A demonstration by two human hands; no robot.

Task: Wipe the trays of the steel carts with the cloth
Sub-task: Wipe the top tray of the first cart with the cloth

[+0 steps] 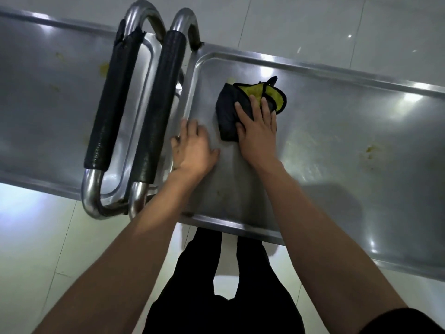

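Two steel carts stand end to end below me, handles meeting in the middle. On the right cart's tray point(337, 145) lies a crumpled dark cloth with a yellow inner side point(231, 109). My right hand point(257, 131) presses flat on the cloth with straight fingers, near the tray's left end. My left hand point(192, 148) rests flat on the tray's left rim, fingers spread, holding nothing. The left cart's tray point(48, 104) shows yellowish spots.
Two steel handles with black grips point(113, 104) point(159, 104) stand between the trays, just left of my left hand. Yellowish stains point(370, 150) mark the right tray further right. My legs in dark trousers point(224, 285) stand on pale floor tiles at the tray's near edge.
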